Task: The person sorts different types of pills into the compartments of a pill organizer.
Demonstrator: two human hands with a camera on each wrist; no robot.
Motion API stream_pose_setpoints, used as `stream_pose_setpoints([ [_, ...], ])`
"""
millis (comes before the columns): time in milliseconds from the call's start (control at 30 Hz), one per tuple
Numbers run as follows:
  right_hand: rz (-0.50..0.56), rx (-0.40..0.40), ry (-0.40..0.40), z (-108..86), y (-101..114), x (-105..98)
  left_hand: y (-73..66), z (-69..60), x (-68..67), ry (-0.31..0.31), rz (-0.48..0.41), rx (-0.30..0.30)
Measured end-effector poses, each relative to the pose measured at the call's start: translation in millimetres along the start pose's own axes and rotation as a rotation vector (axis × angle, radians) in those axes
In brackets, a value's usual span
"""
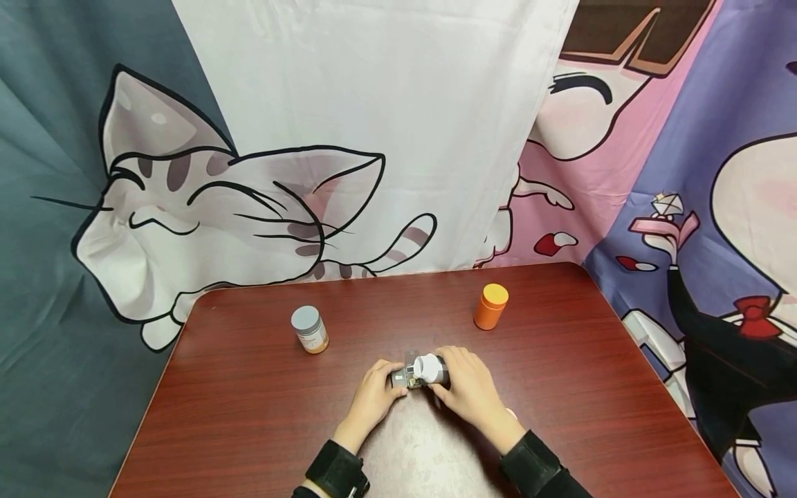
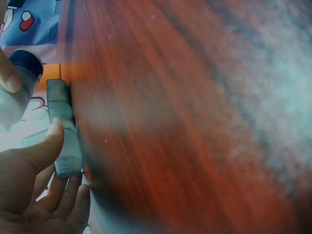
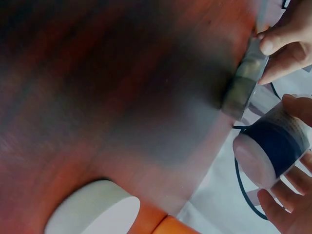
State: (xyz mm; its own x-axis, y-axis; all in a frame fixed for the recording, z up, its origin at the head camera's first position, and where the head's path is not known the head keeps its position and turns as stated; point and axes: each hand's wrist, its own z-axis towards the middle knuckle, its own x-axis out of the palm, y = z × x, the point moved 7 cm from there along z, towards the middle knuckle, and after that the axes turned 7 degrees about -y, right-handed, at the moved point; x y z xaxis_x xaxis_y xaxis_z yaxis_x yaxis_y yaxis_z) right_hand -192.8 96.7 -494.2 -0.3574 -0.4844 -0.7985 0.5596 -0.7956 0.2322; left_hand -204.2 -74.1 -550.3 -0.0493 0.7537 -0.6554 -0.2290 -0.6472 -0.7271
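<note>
My left hand (image 1: 373,395) pinches one end of a small translucent grey pill organizer (image 1: 399,379) between thumb and fingers. In the left wrist view the pill organizer (image 2: 67,148) shows a row of compartments, with a clear lid standing open at its side. Something pale yellowish lies inside the compartments, too blurred to name. My right hand (image 1: 471,389) grips a white pill bottle (image 3: 273,141) with a dark blue band. The bottle is uncapped and tilted, its white mouth over the organizer's right part. Its contents are hidden.
A white cap (image 3: 92,209) lies on the table near my right wrist, mostly hidden in the head view. An orange bottle (image 1: 490,308) stands at the back right. A clear jar with a grey lid (image 1: 310,330) stands at the back left of the brown table (image 1: 249,415).
</note>
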Motion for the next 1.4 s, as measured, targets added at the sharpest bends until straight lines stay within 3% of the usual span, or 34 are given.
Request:
stream_pose_setpoints([
  [233,0.129,0.137,-0.012,-19.9,8,-8,1.8,-0.1,1.8,0.001,0.009,-0.006],
  [333,0.237,0.202,-0.010,-29.4,15,-8,1.5,-0.3,1.8,0.003,0.033,-0.010],
  [533,0.434,0.310,0.060,-49.4,33,1,-1.1,-1.0,0.4,-0.003,0.076,-0.007],
  [933,0.581,0.384,0.136,-72.9,46,13,1.5,-6.6,4.5,-0.020,0.081,0.010],
  [1167,0.572,0.352,0.147,-76.5,48,15,0.1,-14.9,-2.5,-0.083,0.042,0.016],
  [1400,0.413,0.272,0.152,-81.2,42,12,-7.4,-32.7,-15.7,-0.152,0.014,0.016],
])
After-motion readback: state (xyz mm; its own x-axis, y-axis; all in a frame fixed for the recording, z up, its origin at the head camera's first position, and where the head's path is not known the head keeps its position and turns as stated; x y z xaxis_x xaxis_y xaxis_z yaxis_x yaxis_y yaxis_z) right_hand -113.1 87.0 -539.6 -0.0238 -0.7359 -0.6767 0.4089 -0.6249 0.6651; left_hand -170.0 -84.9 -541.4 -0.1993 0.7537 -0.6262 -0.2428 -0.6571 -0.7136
